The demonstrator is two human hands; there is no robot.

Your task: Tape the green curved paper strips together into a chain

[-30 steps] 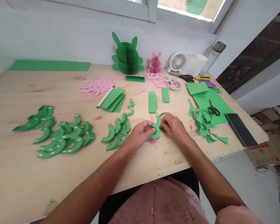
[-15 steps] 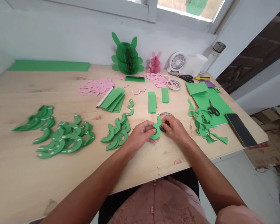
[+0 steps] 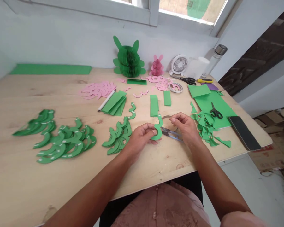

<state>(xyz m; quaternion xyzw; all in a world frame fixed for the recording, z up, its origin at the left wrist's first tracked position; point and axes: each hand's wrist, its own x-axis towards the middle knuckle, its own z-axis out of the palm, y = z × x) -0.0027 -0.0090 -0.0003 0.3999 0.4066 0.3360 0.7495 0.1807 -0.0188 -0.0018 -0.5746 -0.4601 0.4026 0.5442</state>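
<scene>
Between the thumb and fingers of my left hand (image 3: 145,135) is a wavy green paper cutout (image 3: 158,132) with small whitish strips on it. My right hand (image 3: 184,125) is raised to the right of the cutout, thumb and fingertips pinched together; whatever they hold is too small to make out. Partly behind that hand, a roll of tape (image 3: 166,118) lies on the table. A pair of metal snips (image 3: 172,134) rests just below the roll, its far end hidden by my right hand.
Stacked green curved cutouts (image 3: 68,140) spread on the left, with a smaller stack (image 3: 119,135) near my left hand. Green scraps (image 3: 205,124), black scissors (image 3: 215,111) and a phone (image 3: 244,133) lie right. Behind stand a green paper figure (image 3: 129,61) and a fan (image 3: 179,64).
My right hand has pulled away from the green cutout to the right, uncovering the snips. My left hand keeps its hold on the cutout, nearly in the same place.
</scene>
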